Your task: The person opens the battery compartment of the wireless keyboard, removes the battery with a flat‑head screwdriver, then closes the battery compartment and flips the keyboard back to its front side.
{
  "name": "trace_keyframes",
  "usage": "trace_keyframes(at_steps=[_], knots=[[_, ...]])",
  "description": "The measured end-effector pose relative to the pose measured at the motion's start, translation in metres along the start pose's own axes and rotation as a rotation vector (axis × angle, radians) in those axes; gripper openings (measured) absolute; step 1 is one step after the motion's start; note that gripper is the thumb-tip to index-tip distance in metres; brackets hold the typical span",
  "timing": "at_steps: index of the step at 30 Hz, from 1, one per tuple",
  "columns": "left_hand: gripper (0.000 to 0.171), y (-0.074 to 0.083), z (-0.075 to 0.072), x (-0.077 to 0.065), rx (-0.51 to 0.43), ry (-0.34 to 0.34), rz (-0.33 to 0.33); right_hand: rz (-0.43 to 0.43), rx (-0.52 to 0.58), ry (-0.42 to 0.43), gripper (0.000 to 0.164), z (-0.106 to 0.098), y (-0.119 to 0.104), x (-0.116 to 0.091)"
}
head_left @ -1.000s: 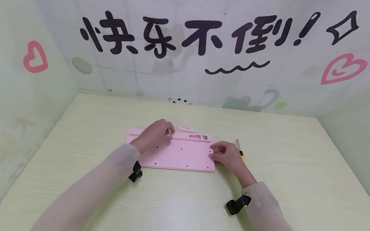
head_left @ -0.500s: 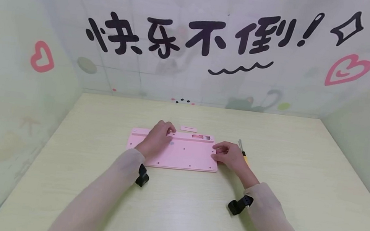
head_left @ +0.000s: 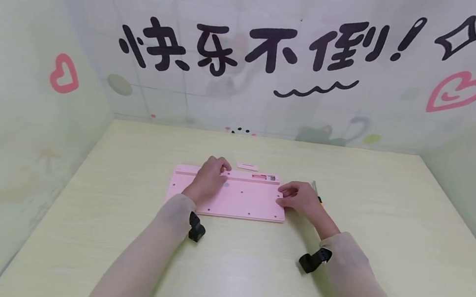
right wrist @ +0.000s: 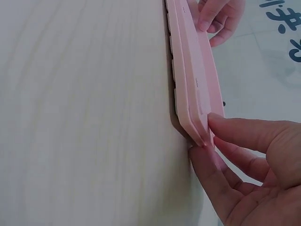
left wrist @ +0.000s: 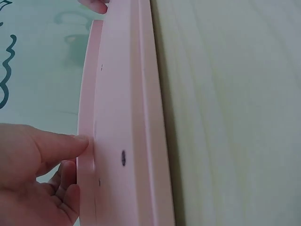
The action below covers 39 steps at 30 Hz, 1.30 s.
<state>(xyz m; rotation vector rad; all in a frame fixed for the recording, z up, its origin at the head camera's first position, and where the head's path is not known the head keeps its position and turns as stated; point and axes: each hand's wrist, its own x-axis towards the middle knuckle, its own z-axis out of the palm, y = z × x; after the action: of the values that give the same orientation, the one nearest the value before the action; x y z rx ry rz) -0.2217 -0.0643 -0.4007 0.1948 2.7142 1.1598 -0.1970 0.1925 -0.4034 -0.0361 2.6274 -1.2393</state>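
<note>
Crosswise, the pink keyboard [head_left: 236, 202] lies key-side down on the worktop [head_left: 240, 272], long axis running left to right before the person. Left hand [head_left: 209, 179] reaches over the keyboard's left half, thumb and fingers clamped on its raised far edge; most of its length extends rightward from there. Right hand [head_left: 300, 198] pinches the keyboard's right end, so the body lies to that hand's left. Open compartment [head_left: 263, 177] at the keyboard's far right corner: right hand nearer. Loose pink cover [head_left: 247, 166] just beyond the keyboard's far edge: left hand nearer.
</note>
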Motion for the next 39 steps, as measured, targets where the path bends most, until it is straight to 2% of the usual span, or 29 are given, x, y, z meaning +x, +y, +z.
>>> trace_keyframes(at_steps=[3,9,15,22,27,32,39], knots=[[0.023,0.002,0.001,-0.001,0.006,0.015,-0.014,-0.024,-0.012,-0.016,0.023,-0.003,-0.004,0.003],[0.023,0.004,0.001,0.0,0.032,0.007,-0.014,-0.01,0.005,-0.03,0.022,-0.016,-0.017,0.011],[0.022,0.006,0.001,0.001,0.042,0.003,-0.019,-0.032,-0.042,-0.045,0.026,-0.028,-0.029,0.031],[0.023,0.004,0.003,0.001,0.049,0.019,0.001,-0.161,-0.085,-0.112,0.025,-0.032,-0.039,0.049],[0.023,0.004,0.003,0.001,0.046,0.02,0.007,-0.21,-0.106,-0.149,0.024,-0.029,-0.043,0.062],[0.023,0.004,0.003,0.002,0.045,0.014,0.003,-0.196,-0.102,-0.194,0.026,-0.025,-0.042,0.079],[0.022,0.004,0.003,0.002,0.046,0.011,-0.009,-0.157,-0.091,-0.309,0.026,-0.023,-0.045,0.092]])
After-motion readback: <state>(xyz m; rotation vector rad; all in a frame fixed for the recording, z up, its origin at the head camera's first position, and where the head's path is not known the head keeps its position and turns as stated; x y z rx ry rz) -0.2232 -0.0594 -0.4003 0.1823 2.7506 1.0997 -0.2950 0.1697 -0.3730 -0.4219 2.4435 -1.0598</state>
